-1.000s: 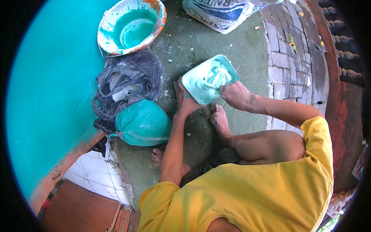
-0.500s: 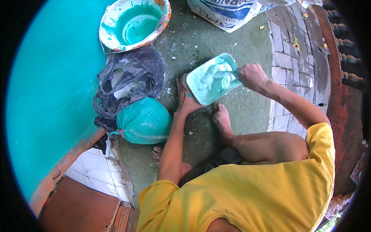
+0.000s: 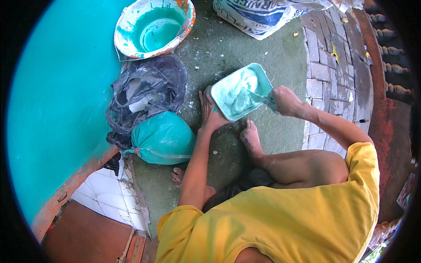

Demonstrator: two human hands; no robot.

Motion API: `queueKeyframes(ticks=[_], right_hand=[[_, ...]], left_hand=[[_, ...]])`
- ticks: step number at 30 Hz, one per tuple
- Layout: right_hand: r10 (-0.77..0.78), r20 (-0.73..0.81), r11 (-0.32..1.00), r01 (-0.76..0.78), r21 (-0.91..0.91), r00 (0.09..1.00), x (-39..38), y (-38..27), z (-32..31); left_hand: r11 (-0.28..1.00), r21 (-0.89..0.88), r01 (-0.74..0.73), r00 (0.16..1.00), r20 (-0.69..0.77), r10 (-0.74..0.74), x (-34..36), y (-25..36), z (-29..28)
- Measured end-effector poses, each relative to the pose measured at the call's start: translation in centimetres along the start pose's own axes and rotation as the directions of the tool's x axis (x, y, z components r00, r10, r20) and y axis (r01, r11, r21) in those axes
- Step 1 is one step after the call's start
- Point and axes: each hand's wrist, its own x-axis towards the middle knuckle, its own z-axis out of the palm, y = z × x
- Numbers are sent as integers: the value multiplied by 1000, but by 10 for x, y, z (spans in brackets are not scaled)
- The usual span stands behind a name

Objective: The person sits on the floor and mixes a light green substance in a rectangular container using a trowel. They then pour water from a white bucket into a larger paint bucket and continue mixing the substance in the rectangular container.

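A pale green rectangular tub (image 3: 224,112) stands on the floor in front of me, with thick white and mint-green paste (image 3: 241,94) in it. My left hand (image 3: 211,115) grips the tub's near left corner, thumb and fingers spread along its side. In my right hand (image 3: 286,101), closed at the tub's right edge, is a stirring tool (image 3: 264,100) smeared with paste. Its end dips into the paste; the paste and my fist hide its exact kind.
Left of the tub lie a black plastic bag (image 3: 169,83) and a tied green bag (image 3: 163,139), beside a turquoise wall (image 3: 57,96). A paint-stained bucket (image 3: 188,27) stands at the far left, a white printed sack (image 3: 256,19) farther back. Grey paving (image 3: 322,70) borders the floor at right.
My right hand has moved slightly nearer to me, drawing the tool toward the tub's near right side. The paste's swirl has changed shape. My left hand stays on the tub.
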Motion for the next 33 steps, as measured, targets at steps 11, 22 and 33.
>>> queueKeyframes(ticks=[11, 22, 33], right_hand=[[-31, -27, 973, 36, 229, 999, -6, -26, -33], [55, -23, 996, -56, -71, 998, 26, 15, -3], [68, -394, 997, -47, 63, 917, -55, -13, -35]], left_hand=[[997, -71, -6, 1000, -16, 5, -3, -7, 3], [1000, -2, 0, 999, 53, 0, 0, -4, 4], [964, -246, 103, 994, -5, -108, 4, 15, 6]])
